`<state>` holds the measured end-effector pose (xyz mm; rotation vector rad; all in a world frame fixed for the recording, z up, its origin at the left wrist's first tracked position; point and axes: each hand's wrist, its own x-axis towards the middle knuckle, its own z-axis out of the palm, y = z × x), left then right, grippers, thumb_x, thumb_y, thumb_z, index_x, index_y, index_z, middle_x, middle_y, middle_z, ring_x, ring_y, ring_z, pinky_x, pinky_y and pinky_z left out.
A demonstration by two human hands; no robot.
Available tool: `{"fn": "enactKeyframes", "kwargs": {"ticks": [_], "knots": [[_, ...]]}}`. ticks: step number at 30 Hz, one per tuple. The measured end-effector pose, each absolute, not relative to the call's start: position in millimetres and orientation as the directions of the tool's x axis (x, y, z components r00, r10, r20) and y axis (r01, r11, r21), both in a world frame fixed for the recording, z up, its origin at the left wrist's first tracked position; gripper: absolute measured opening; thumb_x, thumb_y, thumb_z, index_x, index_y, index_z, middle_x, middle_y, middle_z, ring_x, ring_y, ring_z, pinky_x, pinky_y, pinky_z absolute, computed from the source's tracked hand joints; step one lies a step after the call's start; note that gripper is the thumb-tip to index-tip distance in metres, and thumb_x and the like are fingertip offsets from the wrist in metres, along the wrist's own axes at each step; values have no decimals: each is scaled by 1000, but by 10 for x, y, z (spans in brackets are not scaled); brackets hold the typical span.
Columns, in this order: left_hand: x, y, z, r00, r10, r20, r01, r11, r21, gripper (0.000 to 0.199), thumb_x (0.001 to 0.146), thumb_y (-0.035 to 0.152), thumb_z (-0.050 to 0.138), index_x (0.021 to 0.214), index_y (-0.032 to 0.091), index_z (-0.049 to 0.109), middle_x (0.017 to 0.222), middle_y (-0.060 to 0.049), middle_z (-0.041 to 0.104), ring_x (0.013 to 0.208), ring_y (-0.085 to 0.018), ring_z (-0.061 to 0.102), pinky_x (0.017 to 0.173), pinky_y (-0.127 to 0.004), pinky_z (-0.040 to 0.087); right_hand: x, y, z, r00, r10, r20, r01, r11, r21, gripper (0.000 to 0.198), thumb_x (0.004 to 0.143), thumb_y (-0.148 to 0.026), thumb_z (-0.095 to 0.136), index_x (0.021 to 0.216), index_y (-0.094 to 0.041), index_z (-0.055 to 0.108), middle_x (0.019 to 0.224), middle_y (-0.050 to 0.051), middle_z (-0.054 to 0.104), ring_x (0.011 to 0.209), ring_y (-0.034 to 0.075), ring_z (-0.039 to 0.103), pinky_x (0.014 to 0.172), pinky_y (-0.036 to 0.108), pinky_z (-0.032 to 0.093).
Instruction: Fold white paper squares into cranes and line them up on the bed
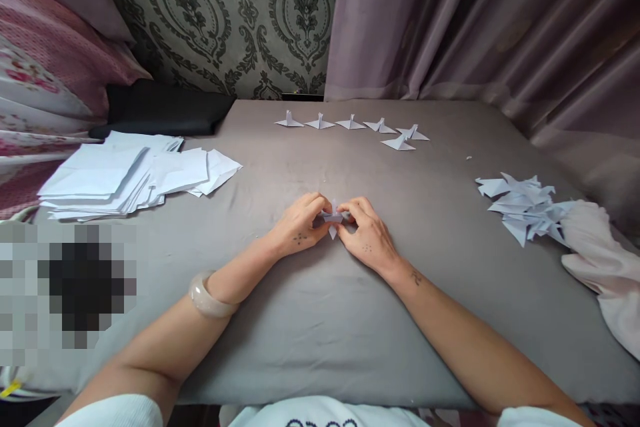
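Between my two hands is a small folded white paper figure [333,217], held low over the middle of the grey cloth. My left hand [303,223] pinches its left side with thumb and fingertips. On the other side, my right hand [367,230] grips the right edge the same way. A pointed tip of the paper sticks out toward me below the fingers; much of the fold is covered by the fingertips. Farther back stands a row of several finished-looking folded paper birds [351,122], with one bird [399,142] slightly in front of the row.
Stacked white paper sheets [95,177] lie at the left, beside a black folded item [165,109]. A heap of folded paper pieces [525,203] sits at the right against a pale cloth [600,260]. Curtains [400,27] and a patterned wall border the back.
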<state>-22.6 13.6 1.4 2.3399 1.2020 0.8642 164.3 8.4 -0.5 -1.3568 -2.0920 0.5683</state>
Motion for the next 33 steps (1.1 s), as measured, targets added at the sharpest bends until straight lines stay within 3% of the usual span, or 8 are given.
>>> {"fn": "enactKeyframes", "kwargs": {"ticks": [4,14,18,22,25,29,33], "knots": [[-228,160,-28,482,804,349,613,-594,521,15,83,14,52,98,17,54,86,-5,61,79,-17,52,74,-30,46,1643,77,-15,-341,909,240,688,415,-596,27,83,-24,58,110,-26,63,106,5,57,84,15,61,73,27,49],[-248,224,-104,439,855,277,662,-516,544,16,92,26,50,90,18,65,90,-7,64,84,-18,56,73,-31,48,1643,162,-66,-298,932,207,626,354,-695,13,82,-27,61,92,-23,68,96,3,60,74,13,60,69,28,49],[-228,213,-78,498,810,309,708,-586,394,24,96,23,41,93,16,63,91,-9,64,83,-19,54,74,-31,47,1641,183,-55,-304,928,217,641,368,-673,11,86,-25,57,85,-22,67,94,2,60,67,11,58,62,25,46],[-202,209,-67,539,770,340,749,-623,224,27,96,18,34,97,12,60,93,-13,63,81,-20,51,75,-34,46,1606,169,1,-373,887,271,751,460,-474,17,91,-20,48,92,-21,65,103,5,61,77,13,59,57,26,39],[-205,250,-104,485,809,333,758,-579,301,22,94,19,39,94,15,61,90,-10,62,79,-19,52,72,-32,45,1578,184,15,-402,876,267,789,480,-385,20,93,-18,44,93,-19,64,105,7,60,85,16,60,56,27,37],[-228,319,-142,424,859,287,720,-512,469,17,90,22,46,82,17,60,82,-6,59,74,-17,52,68,-29,44,1570,233,-11,-370,904,214,790,427,-440,14,91,-23,49,91,-21,62,104,5,60,77,14,59,56,27,38],[-235,333,-127,473,829,298,702,-559,442,22,93,21,41,79,17,58,84,-7,58,76,-18,51,69,-30,44,1570,255,-28,-357,912,202,801,410,-437,12,91,-24,49,91,-21,61,104,5,60,77,15,59,54,27,36]]}}
